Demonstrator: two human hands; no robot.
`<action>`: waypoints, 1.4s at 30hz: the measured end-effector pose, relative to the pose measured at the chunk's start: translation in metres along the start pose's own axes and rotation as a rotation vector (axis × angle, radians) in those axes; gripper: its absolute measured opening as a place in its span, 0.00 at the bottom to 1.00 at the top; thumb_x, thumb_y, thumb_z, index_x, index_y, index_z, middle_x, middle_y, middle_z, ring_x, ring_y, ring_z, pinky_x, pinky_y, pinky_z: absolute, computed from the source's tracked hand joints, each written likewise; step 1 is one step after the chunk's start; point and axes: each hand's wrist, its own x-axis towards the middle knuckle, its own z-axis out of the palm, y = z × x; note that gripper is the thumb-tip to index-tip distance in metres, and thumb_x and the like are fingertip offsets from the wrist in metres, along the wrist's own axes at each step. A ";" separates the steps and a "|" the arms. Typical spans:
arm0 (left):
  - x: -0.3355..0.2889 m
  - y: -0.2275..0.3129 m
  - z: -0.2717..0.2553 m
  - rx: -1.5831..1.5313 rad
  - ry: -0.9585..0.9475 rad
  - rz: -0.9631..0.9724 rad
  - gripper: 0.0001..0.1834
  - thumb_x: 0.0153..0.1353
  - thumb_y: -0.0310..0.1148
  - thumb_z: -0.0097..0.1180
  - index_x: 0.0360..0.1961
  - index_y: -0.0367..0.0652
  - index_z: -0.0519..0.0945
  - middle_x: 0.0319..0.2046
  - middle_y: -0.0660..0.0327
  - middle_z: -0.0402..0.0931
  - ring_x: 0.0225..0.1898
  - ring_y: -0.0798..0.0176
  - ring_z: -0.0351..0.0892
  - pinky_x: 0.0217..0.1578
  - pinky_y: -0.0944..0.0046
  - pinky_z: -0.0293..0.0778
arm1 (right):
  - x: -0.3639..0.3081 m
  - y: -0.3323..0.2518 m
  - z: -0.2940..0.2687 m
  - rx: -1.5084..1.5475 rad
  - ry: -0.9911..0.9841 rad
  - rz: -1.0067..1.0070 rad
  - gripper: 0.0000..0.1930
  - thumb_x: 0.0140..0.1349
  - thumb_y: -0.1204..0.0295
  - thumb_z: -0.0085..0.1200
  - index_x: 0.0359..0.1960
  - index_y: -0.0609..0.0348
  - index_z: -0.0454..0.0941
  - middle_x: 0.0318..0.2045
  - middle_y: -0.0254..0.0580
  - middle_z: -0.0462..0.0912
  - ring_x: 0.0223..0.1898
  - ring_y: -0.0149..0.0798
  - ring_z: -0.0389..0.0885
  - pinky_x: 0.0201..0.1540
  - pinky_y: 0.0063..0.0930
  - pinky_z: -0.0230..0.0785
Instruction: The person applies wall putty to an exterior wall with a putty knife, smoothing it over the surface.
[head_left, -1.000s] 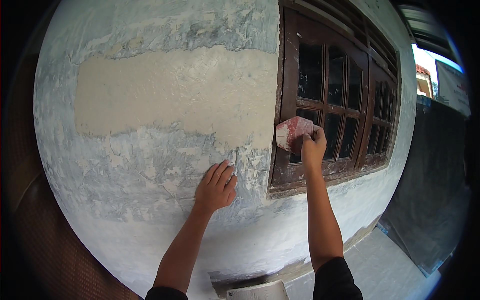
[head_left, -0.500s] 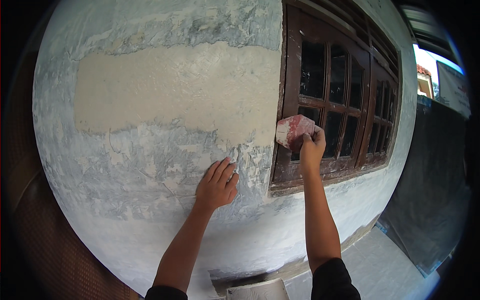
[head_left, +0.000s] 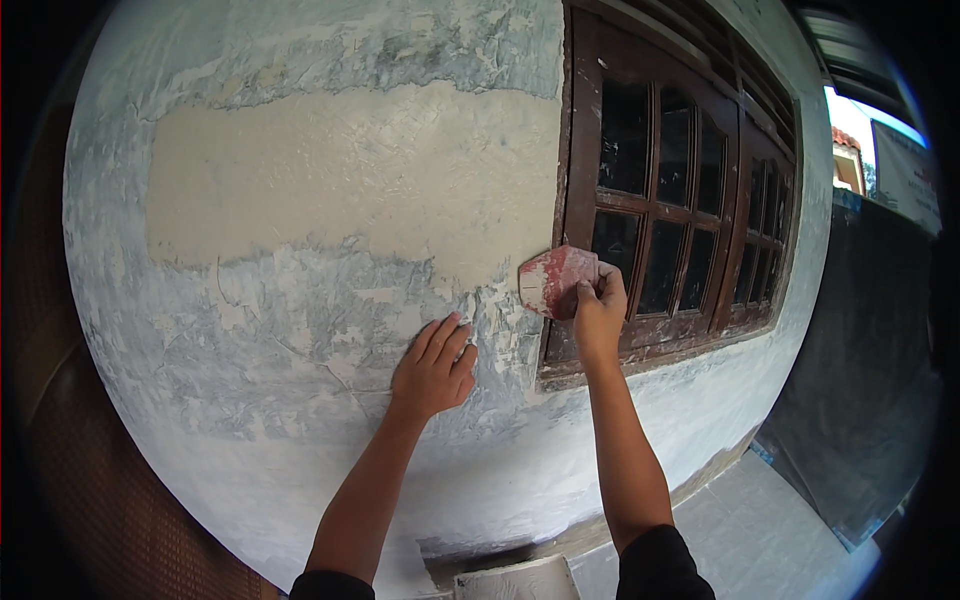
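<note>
My right hand [head_left: 602,310] pinches a flat red scraper [head_left: 556,284] smeared with pale putty, thumb on its near face. The scraper's left edge is over the wall beside the window frame, by the lower right corner of a smooth beige putty patch [head_left: 350,180]; whether it touches the wall I cannot tell. My left hand [head_left: 434,368] lies flat on the rough grey-white wall [head_left: 290,340], below the patch, fingers stretched out and holding nothing.
A brown wooden window [head_left: 690,210] with dark panes stands right of the patch. Below is a pale box-like thing [head_left: 515,580] at the wall's foot. A dark sheet [head_left: 855,370] hangs at the right, and a brown woven surface [head_left: 120,490] is at the left.
My right hand has moved left and slightly down with the scraper, from in front of the window to its left frame and the wall edge. My left hand stays put.
</note>
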 end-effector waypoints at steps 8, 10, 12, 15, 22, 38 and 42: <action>-0.001 -0.001 0.001 -0.012 0.008 0.008 0.13 0.54 0.33 0.54 0.41 0.46 0.77 0.53 0.55 0.74 0.63 0.51 0.68 0.65 0.50 0.63 | -0.010 0.005 -0.001 0.104 0.136 0.065 0.11 0.61 0.84 0.46 0.45 0.64 0.73 0.36 0.39 0.79 0.38 0.30 0.76 0.45 0.23 0.68; 0.001 0.001 0.000 -0.027 -0.003 -0.002 0.13 0.54 0.34 0.53 0.42 0.46 0.77 0.53 0.55 0.74 0.63 0.51 0.68 0.65 0.49 0.63 | -0.014 0.008 -0.003 -0.056 0.167 0.098 0.12 0.60 0.83 0.47 0.45 0.65 0.73 0.37 0.40 0.79 0.40 0.31 0.76 0.48 0.23 0.67; 0.000 0.000 0.001 -0.027 0.012 0.003 0.13 0.54 0.32 0.53 0.42 0.45 0.75 0.53 0.54 0.74 0.62 0.49 0.70 0.64 0.48 0.64 | -0.018 0.019 -0.011 0.026 0.244 0.152 0.12 0.59 0.83 0.47 0.45 0.65 0.74 0.38 0.40 0.79 0.40 0.31 0.76 0.49 0.24 0.66; -0.001 0.000 0.003 -0.032 0.027 0.008 0.13 0.53 0.31 0.52 0.42 0.44 0.74 0.52 0.53 0.74 0.61 0.48 0.71 0.63 0.47 0.65 | -0.022 0.021 -0.010 0.094 0.304 0.180 0.12 0.59 0.83 0.47 0.45 0.66 0.74 0.38 0.41 0.79 0.41 0.32 0.76 0.50 0.25 0.66; -0.002 -0.001 0.001 -0.008 0.010 -0.008 0.13 0.55 0.34 0.52 0.42 0.46 0.76 0.53 0.55 0.74 0.64 0.51 0.68 0.64 0.49 0.64 | -0.020 0.015 -0.006 0.106 0.345 0.279 0.13 0.57 0.82 0.46 0.44 0.66 0.73 0.39 0.43 0.79 0.41 0.33 0.76 0.50 0.25 0.66; 0.003 0.000 0.001 -0.046 0.031 0.001 0.12 0.52 0.31 0.53 0.39 0.45 0.74 0.51 0.54 0.74 0.61 0.49 0.71 0.62 0.48 0.65 | -0.019 0.018 -0.012 0.101 0.366 0.160 0.12 0.59 0.82 0.46 0.45 0.65 0.74 0.39 0.40 0.79 0.41 0.31 0.75 0.50 0.25 0.66; 0.000 -0.001 0.001 -0.040 0.022 -0.007 0.12 0.54 0.32 0.53 0.41 0.45 0.76 0.52 0.55 0.74 0.62 0.50 0.70 0.63 0.49 0.65 | -0.018 0.000 0.001 0.223 0.208 0.164 0.12 0.58 0.83 0.46 0.44 0.66 0.74 0.37 0.39 0.78 0.40 0.30 0.75 0.49 0.24 0.66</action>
